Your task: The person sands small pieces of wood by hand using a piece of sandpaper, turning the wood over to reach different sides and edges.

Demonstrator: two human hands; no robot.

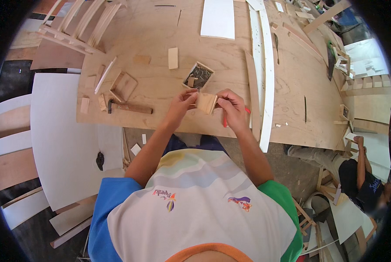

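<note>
Between my left hand [183, 104] and my right hand [232, 106] is a small light wooden block or stacked boards [206, 102], gripped at both ends above the plywood table [149, 78]. Just beyond it lies an open wooden box [210, 69] of nails with a small wood piece inside. A red-handled tool [225, 118] is partly hidden under my right hand. To the left lie a claw hammer [133, 108] with a wooden handle and a shallow wooden tray [123, 86]. A pale wood block [173, 58] lies farther back.
Long white boards [266, 75] run along the table to the right. A slatted wooden frame [74, 39] stands at the back left. White panels [61, 137] lean or lie at left. Another person [359, 177] at the far right holds a white piece.
</note>
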